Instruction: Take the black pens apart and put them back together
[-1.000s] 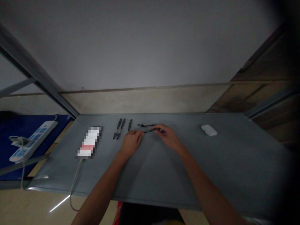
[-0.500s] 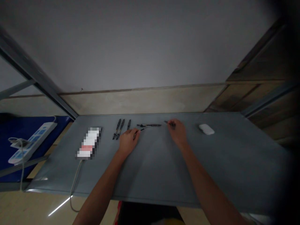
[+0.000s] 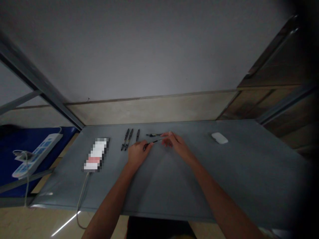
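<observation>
Left hand (image 3: 138, 153): pinched shut on the near end of the thin black pen (image 3: 152, 142).
Right hand (image 3: 176, 144): fingertips at its other end; grip or touch, we cannot tell.
Handling: we'd pinch lightly and keep it level, lest it slip.
Pen: spans both hands, above the grey table (image 3: 159, 186).
Beyond: loose pen (image 3: 154, 134), close behind.

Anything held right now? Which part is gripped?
The left hand pinches a thin dark pen by its left end; the right hand has fingertips at the other end, grip unclear.
</observation>
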A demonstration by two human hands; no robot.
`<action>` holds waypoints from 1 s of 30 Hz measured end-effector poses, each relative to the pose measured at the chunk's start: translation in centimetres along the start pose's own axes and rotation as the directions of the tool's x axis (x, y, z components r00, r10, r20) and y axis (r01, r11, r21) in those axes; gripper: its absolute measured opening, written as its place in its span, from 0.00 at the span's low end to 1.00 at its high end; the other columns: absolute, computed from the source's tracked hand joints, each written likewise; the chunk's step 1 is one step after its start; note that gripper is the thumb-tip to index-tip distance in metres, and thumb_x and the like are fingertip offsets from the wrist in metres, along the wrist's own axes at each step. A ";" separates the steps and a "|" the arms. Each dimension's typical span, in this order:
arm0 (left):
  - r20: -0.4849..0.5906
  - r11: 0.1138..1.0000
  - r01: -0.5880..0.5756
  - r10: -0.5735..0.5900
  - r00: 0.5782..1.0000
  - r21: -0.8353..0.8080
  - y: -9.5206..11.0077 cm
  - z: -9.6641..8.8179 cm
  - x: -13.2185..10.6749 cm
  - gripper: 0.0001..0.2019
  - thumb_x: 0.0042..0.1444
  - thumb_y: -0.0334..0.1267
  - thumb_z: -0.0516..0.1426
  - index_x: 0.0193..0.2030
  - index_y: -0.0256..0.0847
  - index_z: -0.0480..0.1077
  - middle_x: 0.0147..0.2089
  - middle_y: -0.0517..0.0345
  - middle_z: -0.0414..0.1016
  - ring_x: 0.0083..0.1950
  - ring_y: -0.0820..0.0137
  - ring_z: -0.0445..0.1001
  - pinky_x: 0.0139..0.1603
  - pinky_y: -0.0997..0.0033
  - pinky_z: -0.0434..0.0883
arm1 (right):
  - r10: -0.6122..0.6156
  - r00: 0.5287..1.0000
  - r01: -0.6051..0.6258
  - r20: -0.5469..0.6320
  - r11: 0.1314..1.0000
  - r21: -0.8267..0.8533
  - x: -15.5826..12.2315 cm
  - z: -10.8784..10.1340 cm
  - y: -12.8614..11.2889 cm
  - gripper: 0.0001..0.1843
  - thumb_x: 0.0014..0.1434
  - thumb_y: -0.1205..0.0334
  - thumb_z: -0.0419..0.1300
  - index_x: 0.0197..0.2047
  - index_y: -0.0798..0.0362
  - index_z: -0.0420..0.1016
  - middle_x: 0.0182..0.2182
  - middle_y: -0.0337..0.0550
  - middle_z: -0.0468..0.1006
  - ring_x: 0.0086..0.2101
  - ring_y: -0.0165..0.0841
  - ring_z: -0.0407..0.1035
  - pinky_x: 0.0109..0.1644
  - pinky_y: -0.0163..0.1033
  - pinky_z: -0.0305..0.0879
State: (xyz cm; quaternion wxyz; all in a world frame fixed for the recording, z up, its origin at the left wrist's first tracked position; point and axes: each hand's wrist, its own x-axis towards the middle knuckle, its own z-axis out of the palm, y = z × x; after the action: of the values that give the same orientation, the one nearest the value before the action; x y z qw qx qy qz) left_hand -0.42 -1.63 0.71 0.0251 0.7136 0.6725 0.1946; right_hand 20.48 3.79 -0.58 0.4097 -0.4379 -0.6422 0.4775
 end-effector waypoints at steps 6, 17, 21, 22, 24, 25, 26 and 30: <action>0.036 0.998 -0.065 0.065 0.997 0.008 0.1 0.2 0.1 0.25 0.63 0.58 0.48 0.32 0.42 0.76 0.30 0.53 0.79 0.31 0.68 0.74 0.29 0.74 0.58 | 0.101 0.971 -0.140 0.216 0.975 0.173 -0.8 2.2 -1.1 0.39 0.63 0.31 0.35 0.42 0.47 0.80 0.31 0.48 0.82 0.29 0.37 0.74 0.29 0.41 0.66; 0.088 0.994 -0.104 0.101 0.991 0.023 0.4 0.0 -0.3 0.24 0.64 0.57 0.47 0.38 0.43 0.77 0.34 0.51 0.81 0.32 0.67 0.76 0.31 0.73 0.62 | 0.100 0.968 -0.161 0.230 0.951 0.264 -0.9 3.2 0.0 0.32 0.63 0.34 0.48 0.39 0.51 0.83 0.19 0.39 0.72 0.22 0.31 0.66 0.25 0.37 0.61; 0.077 0.995 -0.096 0.095 0.992 0.009 0.5 0.0 -0.3 0.23 0.63 0.57 0.48 0.37 0.44 0.77 0.33 0.52 0.81 0.32 0.67 0.75 0.30 0.73 0.62 | 0.106 0.968 -0.165 0.227 0.952 0.257 -0.9 2.9 -0.3 0.33 0.64 0.35 0.48 0.39 0.53 0.83 0.20 0.41 0.72 0.23 0.31 0.66 0.25 0.37 0.60; 0.072 0.996 -0.090 0.091 0.993 -0.004 0.6 0.0 -0.3 0.23 0.63 0.58 0.49 0.36 0.44 0.77 0.33 0.52 0.80 0.32 0.67 0.75 0.30 0.73 0.61 | 0.117 0.969 -0.170 0.218 0.955 0.243 -0.9 2.8 -0.4 0.34 0.64 0.35 0.47 0.39 0.53 0.83 0.20 0.41 0.72 0.23 0.32 0.66 0.26 0.38 0.60; 0.064 0.997 -0.063 0.066 0.996 -0.044 0.5 -0.1 -0.2 0.23 0.62 0.59 0.50 0.36 0.43 0.77 0.31 0.53 0.80 0.31 0.67 0.75 0.29 0.73 0.60 | 0.136 0.974 -0.175 0.182 0.960 0.219 -0.9 2.4 -0.6 0.34 0.64 0.35 0.46 0.40 0.53 0.83 0.19 0.41 0.71 0.23 0.33 0.66 0.27 0.39 0.60; 0.061 0.997 -0.039 0.043 0.997 -0.068 0.5 -0.1 -0.1 0.24 0.61 0.59 0.50 0.37 0.43 0.77 0.30 0.54 0.79 0.30 0.68 0.74 0.29 0.73 0.60 | 0.138 0.978 -0.171 0.159 0.961 0.216 -0.9 2.2 -0.6 0.34 0.64 0.35 0.46 0.40 0.52 0.83 0.20 0.41 0.72 0.24 0.34 0.66 0.28 0.39 0.61; 0.056 0.995 -0.010 0.015 0.998 -0.096 0.4 -0.2 0.0 0.24 0.61 0.60 0.50 0.38 0.43 0.76 0.29 0.54 0.79 0.29 0.68 0.73 0.29 0.73 0.59 | 0.135 0.982 -0.163 0.135 0.961 0.222 -0.8 2.0 -0.7 0.34 0.64 0.35 0.46 0.40 0.52 0.83 0.20 0.42 0.73 0.24 0.34 0.67 0.29 0.40 0.61; 0.025 0.960 0.079 -0.075 0.997 -0.269 0.0 -0.3 0.3 0.25 0.62 0.57 0.48 0.34 0.39 0.76 0.23 0.58 0.73 0.26 0.71 0.69 0.28 0.74 0.57 | 0.121 0.991 -0.131 0.054 0.957 0.258 -0.6 1.6 -0.8 0.32 0.64 0.36 0.48 0.40 0.52 0.83 0.23 0.44 0.75 0.26 0.35 0.69 0.30 0.41 0.63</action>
State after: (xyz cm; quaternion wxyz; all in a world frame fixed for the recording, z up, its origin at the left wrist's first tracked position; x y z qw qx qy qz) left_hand -0.48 -1.39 1.08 0.1342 0.6783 0.6667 0.2780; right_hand 19.01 2.69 -0.22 0.4204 -0.4112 -0.5520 0.5912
